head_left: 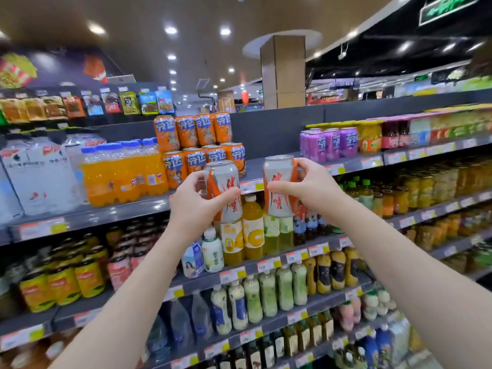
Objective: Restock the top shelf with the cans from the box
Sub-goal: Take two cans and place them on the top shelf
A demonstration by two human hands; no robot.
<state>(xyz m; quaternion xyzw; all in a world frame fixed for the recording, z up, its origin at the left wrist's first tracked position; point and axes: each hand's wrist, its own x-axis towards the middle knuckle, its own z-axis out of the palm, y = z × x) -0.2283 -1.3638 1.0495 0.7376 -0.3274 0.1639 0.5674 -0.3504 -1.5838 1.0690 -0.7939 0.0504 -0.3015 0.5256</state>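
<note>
Two cans up at once, one per hand. Left hand (195, 198) wraps the left can (225, 191), thumb across the front, fingers curled round the back. Right hand (308, 187) pinches the right can (278, 186) from its right side, thumb low on the front, fingers behind. Both grips closed on the cans; neither hand spread. The cans are near each other, not touching, with a gap between.

Both are held in the air in front of the top shelf (269, 169), roughly at its front edge. The bare stretch of shelf sits just beyond and between the hands: orange cans (202, 147) stacked two high beyond the left hand, purple cans (330, 142) up and to the right of the right hand. Box not in view.

Step in hand, by my read: setting this pair into that gap. To do it well: lift the bases clear of the price-tag lip, push forward, set flat on the shelf, keep the left can off the orange stack so it doesn't get knocked. Release one at a time if the grip feels loose.

Orientation: long axes near vertical, tops with pull tabs up. Left can leans a little, top toward the left; right can is close to upright. Red lettering faces the camera on both; likely good facing for display.
</note>
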